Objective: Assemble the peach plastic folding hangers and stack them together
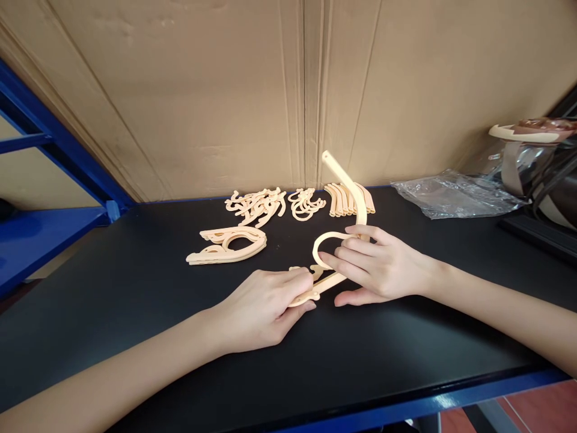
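Between my two hands is a cream plastic hanger (359, 204) with a long curved arm rising up and a rounded loop at its middle. My left hand (268, 307) is closed on its lower left end, thumb and fingers pinching the flat tip. My right hand (378, 264) wraps its fingers around the middle, by the loop, with the thumb lower down. The fingers hide part of the joint there. Left of the hands lies a small stack of folded cream hangers (256, 246) on the black tabletop (288, 373).
Along the back lie a pile of wavy cream pieces (256, 204), a pile of small cream hooks (306, 204) and a row of curved cream arms (342, 198). A clear plastic bag (455, 193) rests at the back right. Cardboard (202, 102) stands behind; a blue frame (85, 156) borders the left.
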`<state>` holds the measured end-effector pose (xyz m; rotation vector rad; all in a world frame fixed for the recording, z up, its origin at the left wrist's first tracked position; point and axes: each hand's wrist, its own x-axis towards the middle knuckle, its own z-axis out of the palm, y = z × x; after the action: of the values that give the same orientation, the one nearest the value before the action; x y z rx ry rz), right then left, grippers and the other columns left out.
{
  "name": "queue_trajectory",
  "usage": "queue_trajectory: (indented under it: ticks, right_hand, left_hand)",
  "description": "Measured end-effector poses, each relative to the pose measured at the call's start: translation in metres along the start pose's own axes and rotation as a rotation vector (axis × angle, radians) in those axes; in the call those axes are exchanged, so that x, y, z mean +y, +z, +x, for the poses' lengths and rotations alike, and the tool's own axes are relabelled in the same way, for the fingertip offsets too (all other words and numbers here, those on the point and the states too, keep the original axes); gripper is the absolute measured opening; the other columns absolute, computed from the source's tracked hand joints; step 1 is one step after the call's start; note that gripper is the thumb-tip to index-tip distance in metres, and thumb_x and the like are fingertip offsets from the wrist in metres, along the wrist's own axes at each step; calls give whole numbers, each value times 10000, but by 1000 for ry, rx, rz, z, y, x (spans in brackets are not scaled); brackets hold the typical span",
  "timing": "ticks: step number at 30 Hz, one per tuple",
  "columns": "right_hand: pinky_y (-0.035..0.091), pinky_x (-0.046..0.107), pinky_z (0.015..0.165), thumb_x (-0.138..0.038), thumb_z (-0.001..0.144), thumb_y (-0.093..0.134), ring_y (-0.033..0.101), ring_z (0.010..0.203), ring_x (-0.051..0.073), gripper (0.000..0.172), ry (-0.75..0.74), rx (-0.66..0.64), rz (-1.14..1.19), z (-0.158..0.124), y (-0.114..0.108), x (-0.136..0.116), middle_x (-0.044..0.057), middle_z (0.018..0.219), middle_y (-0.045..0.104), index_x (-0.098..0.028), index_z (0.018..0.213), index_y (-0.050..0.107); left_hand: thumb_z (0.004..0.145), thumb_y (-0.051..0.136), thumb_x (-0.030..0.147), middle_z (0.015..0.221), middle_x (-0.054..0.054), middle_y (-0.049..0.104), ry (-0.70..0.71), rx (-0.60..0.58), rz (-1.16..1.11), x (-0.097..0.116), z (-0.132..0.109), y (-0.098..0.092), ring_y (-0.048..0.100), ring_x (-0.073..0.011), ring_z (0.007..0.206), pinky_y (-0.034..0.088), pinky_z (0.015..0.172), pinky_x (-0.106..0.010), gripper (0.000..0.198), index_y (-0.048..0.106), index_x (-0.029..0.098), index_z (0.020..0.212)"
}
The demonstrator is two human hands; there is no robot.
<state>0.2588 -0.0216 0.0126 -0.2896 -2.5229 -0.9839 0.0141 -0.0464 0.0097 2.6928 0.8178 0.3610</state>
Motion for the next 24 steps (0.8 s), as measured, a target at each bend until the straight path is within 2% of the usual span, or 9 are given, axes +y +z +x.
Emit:
queue_trajectory:
  ticks: [6,10,14,19,21,24]
  right_hand:
    - [480,340,910,-516,954,436,631,814,157,515,-49,81,-92,1,-4,-1,36,816,720,-68,1112,635]
    - [451,405,1017,-529,960,402,643,833,164,538,25,97,-75,1,-1,-4,35,810,725,-73,1153,613]
    - [357,548,1098,-500,958,423,651,842,201,524,148,43,51,1,4,-6,68,843,732,-56,1183,589]
    - [396,489,1058,-460,959,450,617,1060,247,565,264,-83,173,0,11,-4,157,1221,657,-3,1284,514]
    - [407,485,1020,-448,965,444,607,1081,263,562,308,-117,202,-1,13,-2,165,1231,650,-3,1303,502]
    - [429,476,947,-416,981,418,618,1032,272,536,368,-158,266,-2,15,-1,162,1131,690,-2,1311,495]
  left_hand:
    - [959,444,243,695,40,418,58,-41,-7,7,-1,0,401,-119,563,268,474,-241,261,291,220,749]
    - [960,438,235,693,45,421,65,-21,9,6,-1,-1,411,-112,552,271,469,-226,239,302,220,763]
    - [979,389,232,754,34,488,63,13,54,0,-2,0,430,-105,532,312,470,-224,167,349,215,818]
    - [974,350,165,777,22,523,78,102,265,-3,-3,1,455,-109,528,307,451,-228,129,389,201,857]
    - [961,360,147,747,27,513,40,139,322,-4,-2,1,448,-105,513,293,439,-228,143,400,193,831]
    - [932,368,106,716,35,506,18,203,358,-7,-1,0,442,-100,508,276,430,-223,163,408,188,796]
